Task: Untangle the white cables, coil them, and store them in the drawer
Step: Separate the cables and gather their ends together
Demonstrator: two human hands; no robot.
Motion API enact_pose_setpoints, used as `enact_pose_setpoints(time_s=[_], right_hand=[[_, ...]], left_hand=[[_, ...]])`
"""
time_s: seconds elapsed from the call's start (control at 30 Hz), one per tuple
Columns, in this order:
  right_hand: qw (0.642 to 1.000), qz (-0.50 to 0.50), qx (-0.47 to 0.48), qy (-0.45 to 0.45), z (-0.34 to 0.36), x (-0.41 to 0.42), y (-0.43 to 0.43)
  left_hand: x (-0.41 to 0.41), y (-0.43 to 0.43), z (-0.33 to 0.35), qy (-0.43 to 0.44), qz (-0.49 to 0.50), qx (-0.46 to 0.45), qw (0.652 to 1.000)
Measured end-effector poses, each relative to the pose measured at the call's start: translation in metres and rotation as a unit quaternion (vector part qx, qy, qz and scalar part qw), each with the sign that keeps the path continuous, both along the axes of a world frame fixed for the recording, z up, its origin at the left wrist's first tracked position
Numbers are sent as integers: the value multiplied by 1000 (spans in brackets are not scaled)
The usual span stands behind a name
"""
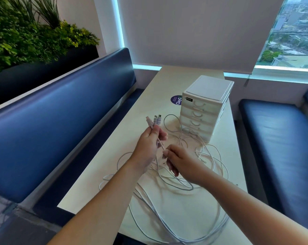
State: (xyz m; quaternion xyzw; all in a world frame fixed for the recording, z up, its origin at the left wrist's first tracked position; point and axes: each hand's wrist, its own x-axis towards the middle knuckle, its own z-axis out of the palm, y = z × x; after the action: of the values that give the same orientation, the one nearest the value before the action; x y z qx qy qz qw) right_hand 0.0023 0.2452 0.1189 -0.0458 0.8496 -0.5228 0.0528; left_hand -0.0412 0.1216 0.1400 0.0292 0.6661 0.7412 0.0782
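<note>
Tangled white cables (pixel 178 190) lie in loose loops across the cream table (pixel 103 161). My left hand (pixel 148 147) is raised above the table and grips three cable ends, whose plugs (pixel 154 121) stick up past its fingers. Just right of it, my right hand (pixel 179 163) pinches one of those cables a short way below the left hand. A white drawer unit (pixel 205 106) with several shut drawers stands at the back right of the table, and cable loops reach its base.
A round purple sticker (pixel 176 100) sits on the table left of the drawer unit. Blue padded benches (pixel 61 121) flank the table on both sides. Behind are a wall, a window and a planter with green plants (pixel 25 36).
</note>
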Motion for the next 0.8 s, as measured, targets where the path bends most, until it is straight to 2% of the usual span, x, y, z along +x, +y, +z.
enact_pose_setpoints(time_s=[0.07, 0.13, 0.27, 0.4, 0.53, 0.7, 0.8], right_hand=[[999, 4, 47, 19, -1, 2, -2], [994, -5, 89, 56, -5, 3, -4], [989, 17, 112, 94, -5, 4, -8], [977, 64, 183, 91, -15, 12, -2], [976, 67, 183, 96, -20, 15, 10], [968, 68, 223, 98, -37, 14, 31], [963, 67, 252, 70, -56, 17, 54]], left_hand=[[-1, 0, 8, -14, -10, 87, 996], [-2, 1, 13, -23, -14, 125, 992], [-1, 3, 22, 11, 8, 89, 996], [-18, -15, 49, 77, 83, 88, 990], [-36, -45, 67, 108, 147, 86, 979], [-51, -85, 96, 137, 239, 115, 954], [-57, -116, 112, 148, 296, 136, 934]])
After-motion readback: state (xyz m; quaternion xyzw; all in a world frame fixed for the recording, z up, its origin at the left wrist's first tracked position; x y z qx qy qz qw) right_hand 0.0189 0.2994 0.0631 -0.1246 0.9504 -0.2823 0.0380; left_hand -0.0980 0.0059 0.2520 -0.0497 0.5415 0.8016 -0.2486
